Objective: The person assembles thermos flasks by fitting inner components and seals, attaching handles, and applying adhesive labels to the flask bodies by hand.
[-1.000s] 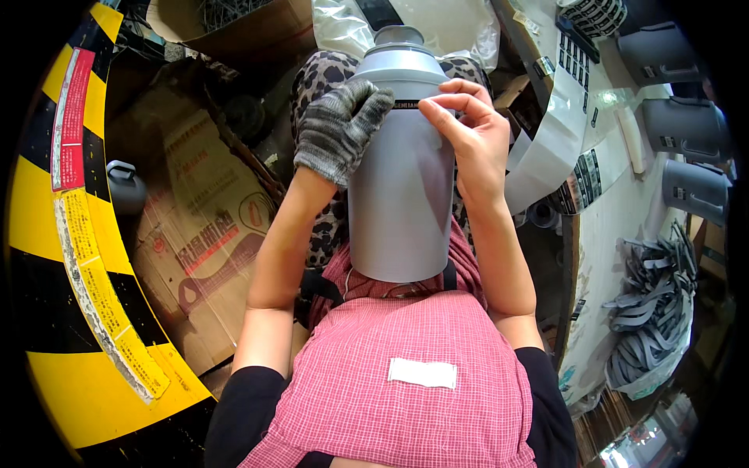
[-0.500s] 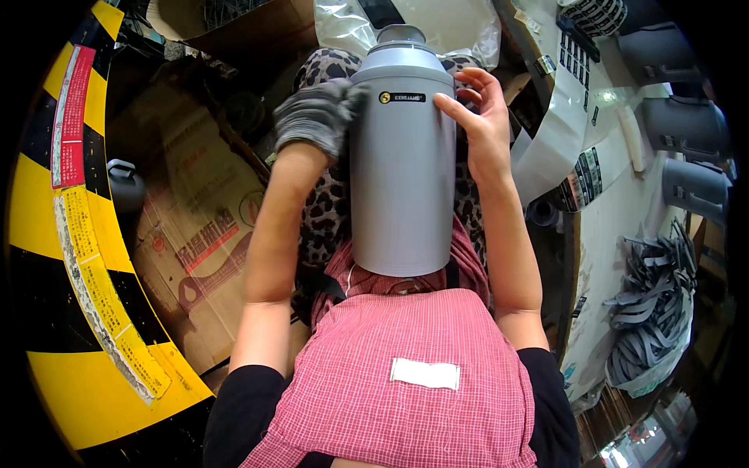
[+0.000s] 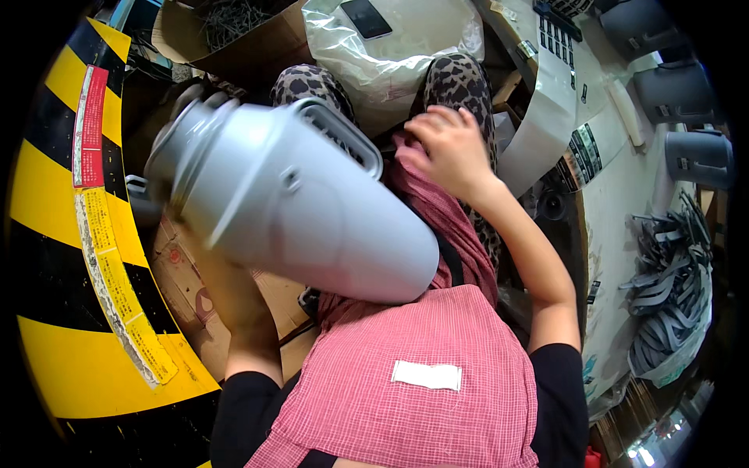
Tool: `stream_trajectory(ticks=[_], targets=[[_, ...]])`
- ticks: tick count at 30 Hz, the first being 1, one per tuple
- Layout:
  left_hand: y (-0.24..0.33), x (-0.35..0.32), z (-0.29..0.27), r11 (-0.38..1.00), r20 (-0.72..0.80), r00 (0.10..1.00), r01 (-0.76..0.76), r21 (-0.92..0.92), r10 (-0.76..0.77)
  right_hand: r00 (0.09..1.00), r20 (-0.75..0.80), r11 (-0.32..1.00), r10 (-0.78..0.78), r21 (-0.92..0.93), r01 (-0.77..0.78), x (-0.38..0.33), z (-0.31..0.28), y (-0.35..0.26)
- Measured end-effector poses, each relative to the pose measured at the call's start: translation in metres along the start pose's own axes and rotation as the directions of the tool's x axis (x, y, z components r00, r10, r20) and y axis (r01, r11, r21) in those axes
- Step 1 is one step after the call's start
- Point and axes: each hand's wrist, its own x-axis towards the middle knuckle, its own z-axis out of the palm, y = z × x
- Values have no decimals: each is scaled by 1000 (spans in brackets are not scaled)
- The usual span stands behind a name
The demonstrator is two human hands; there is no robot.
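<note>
A grey thermos jug [image 3: 312, 210] lies tilted across my lap, its neck toward the left and its base against my apron. Its loop handle [image 3: 351, 140] faces up and away from me. My left hand [image 3: 187, 97], in a grey glove, holds the jug at the neck end; motion blurs it and the jug hides most of its fingers. Bare and empty, my right hand [image 3: 449, 152] hovers over my right thigh with its fingers apart, clear of the jug.
Ahead, a phone [image 3: 366, 19] lies on a clear plastic bag [image 3: 421, 58]. The right-hand bench [image 3: 616, 257] carries grey jugs [image 3: 672, 91], a label sheet [image 3: 546, 86] and a bag of grey strips [image 3: 667, 304]. A yellow-black striped barrier [image 3: 62, 257] curves along the left, beside flattened cardboard [image 3: 183, 273].
The jug has swung from upright in front of me to tilted leftward, turning so its handle shows. My left hand went left with it; my right hand came off it.
</note>
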Motion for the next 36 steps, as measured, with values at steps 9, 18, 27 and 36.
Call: stream_trajectory(ticks=[9,18,27,36], targets=[[58,-90,-17,965,-270,938,-162,205,215,977,-210,929,-35,354,109,-11,-1,27],[73,-126,-37,953,-369,893,-169,251,256,670,-676,952,307,210,-224,-55,-81,55],[68,-129,-43,960,-397,884,-169,222,247,796,586,979,-155,-19,205,73,123,-40],[92,-128,-57,930,-418,852,-192,312,316,962,274,990,6,136,-45,42,96,-21]])
